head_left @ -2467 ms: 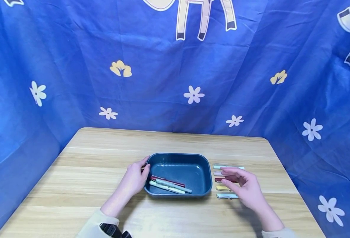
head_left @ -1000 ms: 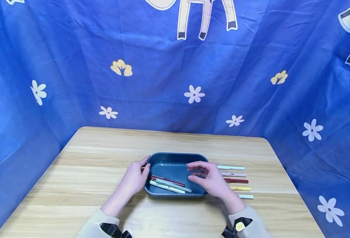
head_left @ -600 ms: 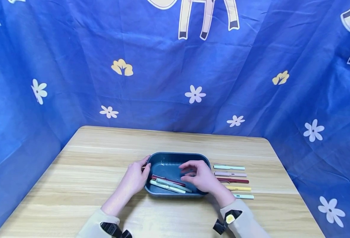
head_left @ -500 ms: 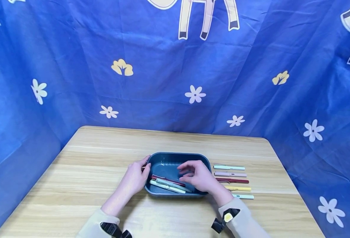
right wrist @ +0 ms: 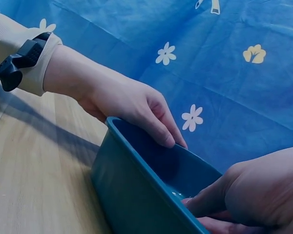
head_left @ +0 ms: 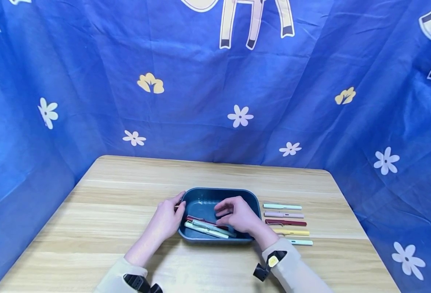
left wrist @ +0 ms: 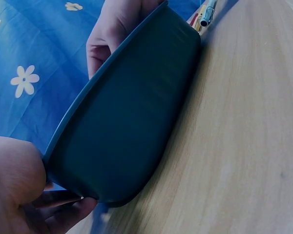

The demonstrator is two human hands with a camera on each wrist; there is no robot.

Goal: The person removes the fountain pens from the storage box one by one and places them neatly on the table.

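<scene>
A dark teal bin (head_left: 219, 241) stands on the table with three capped pens lying inside near its front left: a maroon pen (head_left: 197, 219), a grey-green pen (head_left: 209, 226) and a pale green pen (head_left: 196, 228). My left hand (head_left: 166, 217) grips the bin's left end, thumb over the rim and fingers against the outer wall, as the left wrist view shows beside the teal wall (left wrist: 122, 107). Inside the bin, my right hand (head_left: 237, 213) hovers with bent, parted fingers, the thumb tip right over the maroon pen's right end. Nothing shows between its fingers.
Right of the bin, several pens lie in a row: a mint pen (head_left: 283, 206), a lavender pen (head_left: 283, 214), a maroon pen (head_left: 286, 222), a yellow pen (head_left: 292, 232) and a pale mint pen (head_left: 301, 242). A blue curtain (head_left: 186, 118) surrounds the wooden table (head_left: 127, 179).
My right hand has moved left from above the row of pens into the bin, then farther left toward the maroon pen. My left hand stays at the bin's left end.
</scene>
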